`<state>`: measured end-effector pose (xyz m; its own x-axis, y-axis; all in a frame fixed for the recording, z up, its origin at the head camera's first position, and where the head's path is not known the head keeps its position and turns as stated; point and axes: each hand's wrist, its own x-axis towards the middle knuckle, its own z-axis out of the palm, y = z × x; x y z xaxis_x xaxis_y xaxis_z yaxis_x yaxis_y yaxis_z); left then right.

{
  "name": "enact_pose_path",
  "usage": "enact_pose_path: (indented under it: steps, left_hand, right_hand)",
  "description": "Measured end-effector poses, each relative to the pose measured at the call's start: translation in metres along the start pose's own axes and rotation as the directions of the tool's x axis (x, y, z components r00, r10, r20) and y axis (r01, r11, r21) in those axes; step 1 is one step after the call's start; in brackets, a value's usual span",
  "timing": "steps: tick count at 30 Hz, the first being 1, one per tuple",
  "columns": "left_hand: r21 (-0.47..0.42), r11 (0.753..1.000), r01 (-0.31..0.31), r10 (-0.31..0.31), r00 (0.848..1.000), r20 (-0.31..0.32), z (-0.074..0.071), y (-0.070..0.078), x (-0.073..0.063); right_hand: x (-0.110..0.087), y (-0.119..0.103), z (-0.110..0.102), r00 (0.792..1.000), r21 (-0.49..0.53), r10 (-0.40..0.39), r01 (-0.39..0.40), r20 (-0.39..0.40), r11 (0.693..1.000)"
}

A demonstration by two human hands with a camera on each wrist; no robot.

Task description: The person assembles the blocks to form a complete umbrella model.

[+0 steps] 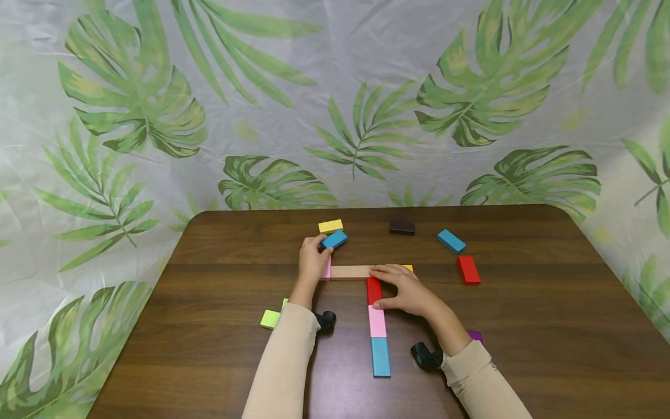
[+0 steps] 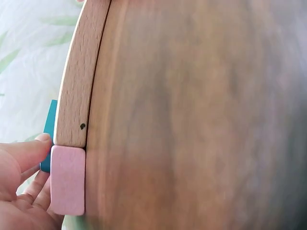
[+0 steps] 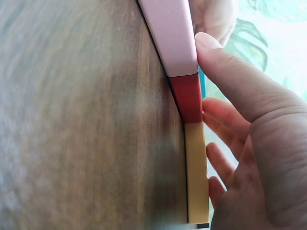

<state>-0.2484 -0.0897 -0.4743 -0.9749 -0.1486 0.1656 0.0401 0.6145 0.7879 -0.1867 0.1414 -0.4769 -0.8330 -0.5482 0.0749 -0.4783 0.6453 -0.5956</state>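
My left hand (image 1: 313, 260) pinches a blue block (image 1: 335, 239) between thumb and fingers, just beyond a pink block (image 2: 68, 180) at the left end of a row. That row continues with plain wooden pieces (image 1: 349, 272) and a yellow block (image 1: 408, 268) at its right end. From it a column runs toward me: a red block (image 1: 374, 290), a pink block (image 1: 377, 322) and a blue block (image 1: 381, 357). My right hand (image 1: 405, 289) rests over the right part of the row, fingers spread, with its thumb (image 3: 223, 64) at the edge of the column.
Loose blocks lie around: yellow (image 1: 330, 226), black (image 1: 402, 227), blue (image 1: 451, 241) and red (image 1: 469, 270) farther back. Light green blocks (image 1: 270, 319) sit left of my left forearm, and a purple block (image 1: 475, 336) is partly behind my right wrist. A leaf-print cloth (image 1: 366, 192) hangs behind the table.
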Motion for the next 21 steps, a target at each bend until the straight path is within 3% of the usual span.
enact_pose_path:
  steps: [21]
  left_hand:
    - [-0.024, 0.999, 0.048, -0.049, 0.999, -0.015, 0.0072, 0.0003, -0.0005]
  right_hand:
    - [-0.0005, -0.0003, -0.0002, 1.0, 0.002, 0.002, -0.002, -0.004, 1.0]
